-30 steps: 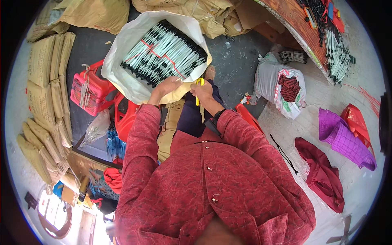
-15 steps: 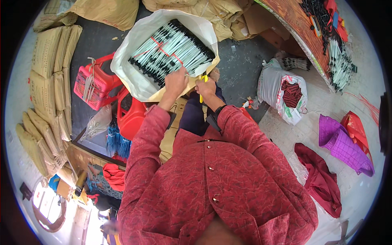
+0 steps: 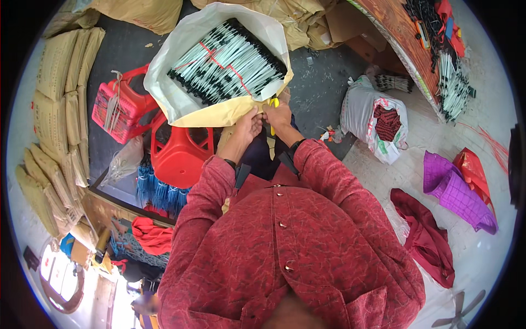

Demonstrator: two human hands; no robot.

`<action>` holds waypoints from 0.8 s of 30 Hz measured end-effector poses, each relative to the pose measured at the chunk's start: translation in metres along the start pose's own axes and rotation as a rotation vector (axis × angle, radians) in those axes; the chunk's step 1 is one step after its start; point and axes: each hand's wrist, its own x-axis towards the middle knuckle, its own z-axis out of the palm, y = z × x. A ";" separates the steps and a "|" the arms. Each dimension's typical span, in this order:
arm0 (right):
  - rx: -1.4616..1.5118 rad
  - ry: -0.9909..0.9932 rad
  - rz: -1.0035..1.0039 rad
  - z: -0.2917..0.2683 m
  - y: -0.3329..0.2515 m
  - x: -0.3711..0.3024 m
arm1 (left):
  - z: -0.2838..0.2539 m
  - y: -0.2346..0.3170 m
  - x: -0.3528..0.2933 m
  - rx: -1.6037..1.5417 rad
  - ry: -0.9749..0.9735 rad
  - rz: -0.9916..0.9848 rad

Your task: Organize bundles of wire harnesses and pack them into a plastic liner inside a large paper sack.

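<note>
A large paper sack, white inside and tan outside, stands in front of me with its mouth wide. Bundles of thin white rods with black ends fill it, bound by red cord. My left hand is closed on the sack's near rim, fingers pinching the tan paper. Just to its right, my right hand is closed round a yellow-handled tool, perhaps scissors; its working end is hidden. That hand also touches the near right edge of the sack.
Red plastic stools stand left of my legs, with blue bundled rods nearby. Flat tan sacks are stacked at far left. To the right lie a white sack of dark red pieces, a purple cloth and a wooden table.
My left hand has drawn back from inside the sack's near side and now pinches its rim. The near paper wall is pulled up flatter. The right hand stays with the yellow tool.
</note>
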 end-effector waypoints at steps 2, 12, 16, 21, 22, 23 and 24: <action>0.020 -0.069 0.057 -0.005 -0.003 0.000 | -0.005 -0.007 0.008 -0.025 -0.002 0.040; -0.250 -0.393 -0.097 -0.068 0.011 -0.022 | -0.004 -0.006 0.002 -0.267 -0.079 0.177; -0.444 -0.354 -0.505 -0.069 0.029 -0.038 | -0.004 -0.006 0.004 -0.296 -0.088 0.152; -0.502 -0.467 -0.140 -0.062 0.007 -0.055 | -0.005 -0.017 0.009 -0.295 -0.046 0.126; -0.514 -0.497 -0.098 -0.059 0.005 -0.054 | -0.004 -0.017 0.011 -0.285 -0.042 0.136; -0.526 -0.529 -0.057 -0.057 0.004 -0.054 | -0.004 -0.017 0.013 -0.277 -0.036 0.146; -0.524 -0.528 -0.057 -0.054 0.006 -0.052 | -0.005 -0.017 0.014 -0.269 -0.031 0.156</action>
